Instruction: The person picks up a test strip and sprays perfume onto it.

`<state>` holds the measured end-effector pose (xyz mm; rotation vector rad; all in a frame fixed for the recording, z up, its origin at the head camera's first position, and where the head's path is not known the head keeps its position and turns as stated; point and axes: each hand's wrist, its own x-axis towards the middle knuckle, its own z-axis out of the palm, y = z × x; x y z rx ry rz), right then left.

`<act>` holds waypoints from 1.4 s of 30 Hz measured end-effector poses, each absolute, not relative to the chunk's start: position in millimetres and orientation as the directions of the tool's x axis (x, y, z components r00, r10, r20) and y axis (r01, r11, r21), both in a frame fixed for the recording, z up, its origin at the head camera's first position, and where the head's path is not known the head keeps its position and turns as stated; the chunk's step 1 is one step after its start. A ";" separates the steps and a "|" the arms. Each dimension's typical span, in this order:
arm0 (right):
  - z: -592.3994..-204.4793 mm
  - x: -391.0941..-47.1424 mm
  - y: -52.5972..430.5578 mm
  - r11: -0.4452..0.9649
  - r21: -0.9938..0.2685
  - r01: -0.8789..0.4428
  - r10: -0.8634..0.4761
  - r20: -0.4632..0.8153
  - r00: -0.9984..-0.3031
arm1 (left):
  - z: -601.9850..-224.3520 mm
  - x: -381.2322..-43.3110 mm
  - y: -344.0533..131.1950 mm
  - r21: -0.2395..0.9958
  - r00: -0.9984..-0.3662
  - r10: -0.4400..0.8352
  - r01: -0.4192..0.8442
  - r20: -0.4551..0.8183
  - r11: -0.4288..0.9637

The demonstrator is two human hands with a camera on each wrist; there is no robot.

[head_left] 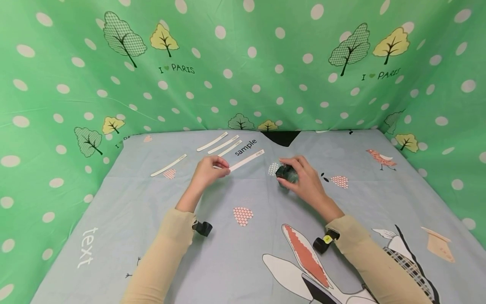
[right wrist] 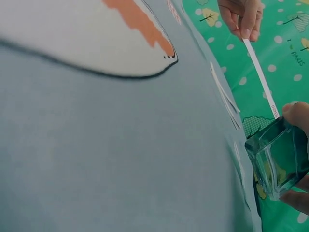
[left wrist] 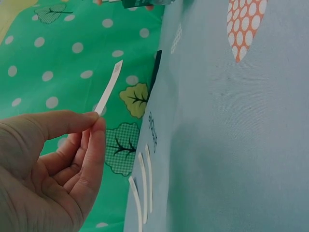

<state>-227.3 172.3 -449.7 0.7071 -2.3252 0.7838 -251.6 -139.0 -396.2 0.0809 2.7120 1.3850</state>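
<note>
My left hand [head_left: 208, 172] pinches one end of a white paper test strip [head_left: 247, 160] between thumb and fingertips. In the left wrist view the strip [left wrist: 109, 89] slants upward from the fingers, its printed end free. On the other side, my right hand [head_left: 308, 182] grips a dark green glass bottle [head_left: 287, 174], which looks like a perfume bottle. The right wrist view shows the square, see-through bottle [right wrist: 276, 157] tilted, with the strip's printed end close by; whether they touch I cannot tell. Fingers cover part of the bottle.
Three similar strips [head_left: 223, 144] lie side by side at the back left of the table, beyond my left hand. Another strip [head_left: 169, 165] lies farther left. A patterned grey-blue cloth [head_left: 243, 249] covers the table, and a green dotted curtain [head_left: 228, 97] hangs behind it.
</note>
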 end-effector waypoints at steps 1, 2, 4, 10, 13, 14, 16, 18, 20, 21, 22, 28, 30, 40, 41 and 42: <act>-449.3 -227.1 172.4 0.691 -0.358 -0.628 -0.288 0.661 -0.693 | -396.2 -251.5 -139.0 0.810 -0.994 0.090 0.003 -0.061 0.586; -449.0 -226.9 172.6 0.695 -0.357 -0.624 -0.284 0.661 -0.695 | -396.1 -251.4 -139.1 0.809 -0.994 0.089 0.004 -0.060 0.587; -448.8 -226.3 173.0 0.703 -0.356 -0.615 -0.277 0.660 -0.698 | -396.2 -251.5 -139.2 0.808 -0.995 0.087 0.005 -0.057 0.589; -447.0 -224.4 173.4 0.706 -0.369 -0.604 -0.266 0.652 -0.710 | -396.0 -251.2 -139.8 0.808 -0.995 0.082 0.002 -0.057 0.589; -445.7 -223.7 173.7 0.708 -0.379 -0.596 -0.260 0.645 -0.719 | -395.9 -251.0 -140.1 0.805 -0.995 0.078 -0.001 -0.058 0.593; -445.4 -223.7 173.9 0.708 -0.382 -0.594 -0.258 0.643 -0.721 | -395.9 -251.0 -140.2 0.805 -0.995 0.078 -0.001 -0.058 0.594; -444.9 -223.7 174.2 0.707 -0.387 -0.592 -0.255 0.641 -0.724 | -395.8 -250.9 -140.5 0.802 -0.995 0.076 -0.002 -0.058 0.597; -444.5 -223.7 174.5 0.706 -0.391 -0.591 -0.253 0.640 -0.725 | -395.7 -250.7 -140.9 0.802 -0.996 0.074 -0.002 -0.058 0.597; -444.4 -223.6 174.8 0.705 -0.394 -0.590 -0.250 0.640 -0.727 | -395.6 -250.5 -141.4 0.801 -0.996 0.073 -0.003 -0.058 0.598; -444.3 -223.6 174.9 0.705 -0.396 -0.589 -0.248 0.640 -0.727 | -395.6 -250.5 -141.8 0.801 -0.996 0.072 -0.004 -0.058 0.598; -444.3 -223.6 175.0 0.705 -0.397 -0.588 -0.247 0.640 -0.728 | -395.5 -250.6 -142.1 0.801 -0.996 0.072 -0.003 -0.058 0.599; -443.9 -223.4 175.5 0.706 -0.399 -0.585 -0.239 0.643 -0.727 | -394.6 -250.3 -144.7 0.797 -0.996 0.071 -0.001 -0.055 0.604; -444.2 -223.3 175.8 0.705 -0.399 -0.587 -0.237 0.646 -0.725 | -394.2 -249.7 -145.6 0.797 -0.996 0.071 -0.001 -0.054 0.603; -447.4 -223.5 178.1 0.698 -0.415 -0.583 -0.228 0.643 -0.731 | -394.0 -248.6 -149.5 0.790 -0.997 0.060 -0.007 -0.055 0.613; -447.6 -223.5 178.3 0.697 -0.416 -0.584 -0.228 0.644 -0.730 | -394.0 -248.4 -150.0 0.789 -0.997 0.058 -0.009 -0.056 0.614; -447.8 -223.5 178.4 0.696 -0.415 -0.585 -0.229 0.645 -0.729 | -394.1 -248.2 -150.5 0.788 -0.997 0.057 -0.010 -0.057 0.615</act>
